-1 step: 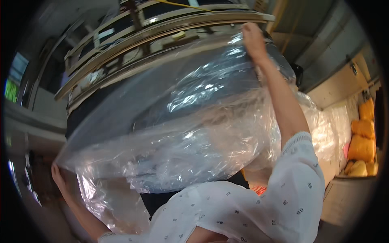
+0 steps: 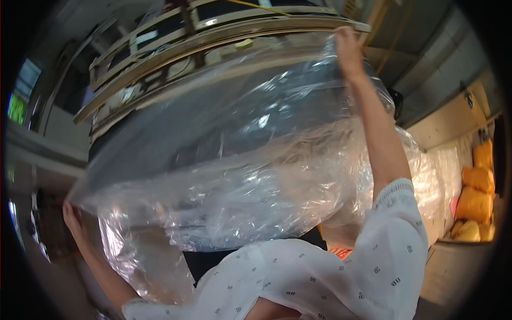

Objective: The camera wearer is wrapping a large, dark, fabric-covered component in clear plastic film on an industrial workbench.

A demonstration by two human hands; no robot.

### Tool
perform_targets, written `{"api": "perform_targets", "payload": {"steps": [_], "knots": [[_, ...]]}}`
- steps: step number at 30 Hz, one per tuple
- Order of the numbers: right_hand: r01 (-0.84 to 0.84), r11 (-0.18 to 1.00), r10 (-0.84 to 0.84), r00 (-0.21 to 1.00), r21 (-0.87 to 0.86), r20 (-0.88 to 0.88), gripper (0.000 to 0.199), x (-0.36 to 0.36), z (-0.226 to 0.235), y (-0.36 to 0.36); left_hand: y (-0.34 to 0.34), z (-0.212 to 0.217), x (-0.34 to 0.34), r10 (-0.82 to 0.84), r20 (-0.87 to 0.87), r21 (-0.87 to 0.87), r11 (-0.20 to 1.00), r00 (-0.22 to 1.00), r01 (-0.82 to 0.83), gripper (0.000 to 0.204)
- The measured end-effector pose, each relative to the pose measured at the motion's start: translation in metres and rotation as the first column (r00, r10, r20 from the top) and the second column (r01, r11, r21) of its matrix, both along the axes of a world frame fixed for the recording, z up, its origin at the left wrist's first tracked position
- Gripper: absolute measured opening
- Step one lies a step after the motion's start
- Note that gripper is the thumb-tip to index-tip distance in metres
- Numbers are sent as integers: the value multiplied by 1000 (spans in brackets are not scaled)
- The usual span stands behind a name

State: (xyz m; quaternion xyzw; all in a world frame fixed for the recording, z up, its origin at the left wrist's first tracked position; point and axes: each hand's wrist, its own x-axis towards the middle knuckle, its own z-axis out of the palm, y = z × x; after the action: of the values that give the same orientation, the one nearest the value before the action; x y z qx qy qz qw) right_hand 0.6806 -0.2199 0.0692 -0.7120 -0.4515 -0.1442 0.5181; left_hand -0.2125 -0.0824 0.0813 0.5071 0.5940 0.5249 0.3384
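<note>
A large clear plastic sheet (image 2: 240,176) is stretched between my two hands, shiny and wrinkled toward me. My left hand (image 2: 73,217) grips its left corner, out at the far left and low. High at the right, my right hand (image 2: 349,53) is closed on the opposite edge, near the end of a long wooden rail. Beneath the film lies a dark, flat surface (image 2: 160,130), seen through it. The lower part of the sheet hangs in front of my body, and more film falls below my left forearm.
Long wooden rails (image 2: 224,33) of a frame run across the back, with a yellow cord (image 2: 261,7) above. Crumpled clear film (image 2: 434,170) lies at the right, beside orange bundles (image 2: 474,202). A wooden board (image 2: 448,122) stands behind it.
My right hand has shifted a little right and up with the sheet's edge. My left hand has moved slightly left and up, drawing the sheet a bit wider.
</note>
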Motion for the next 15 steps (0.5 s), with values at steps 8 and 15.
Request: {"api": "perform_targets", "payload": {"steps": [8, 15], "knots": [[183, 963, -166, 981, -199, 99, 36, 105, -85, -11, 119, -71, 172, 400, -522, 417, 890, 753, -184, 32], [69, 986, -76, 996, -152, -46, 35, 107, -84, 1, 156, -85, 200, 268, -239, 328, 927, 933, -183, 23]]}}
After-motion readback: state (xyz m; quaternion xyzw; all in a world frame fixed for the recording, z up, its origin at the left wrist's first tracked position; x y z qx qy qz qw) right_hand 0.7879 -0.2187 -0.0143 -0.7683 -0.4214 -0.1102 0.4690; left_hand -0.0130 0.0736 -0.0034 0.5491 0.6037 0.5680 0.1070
